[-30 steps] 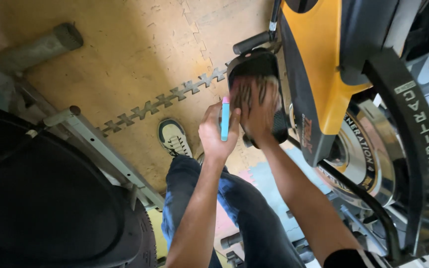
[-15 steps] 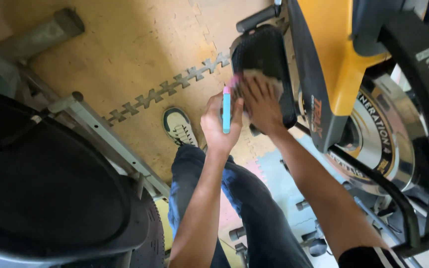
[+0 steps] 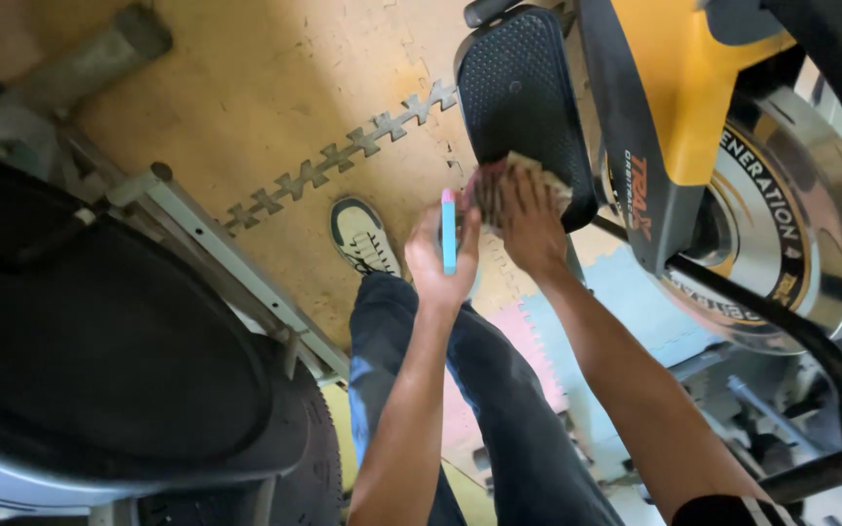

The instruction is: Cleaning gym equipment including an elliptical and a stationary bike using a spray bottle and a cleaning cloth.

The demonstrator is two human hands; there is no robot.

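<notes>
**One head-worn view, looking straight down**

The single camera sits on the person's head, facing down, close over both forearms and the black textured plastic pedal (image 3: 523, 97), with the tan interlocking foam floor mat (image 3: 246, 88) farther below.

A small blue bottle (image 3: 448, 232) with a pink tip stands upright at the centre of the frame. Just right of it, a crumpled tan cloth (image 3: 528, 173) lies pressed flat on the lower end of a black textured pedal (image 3: 523, 88), upper centre.
</notes>
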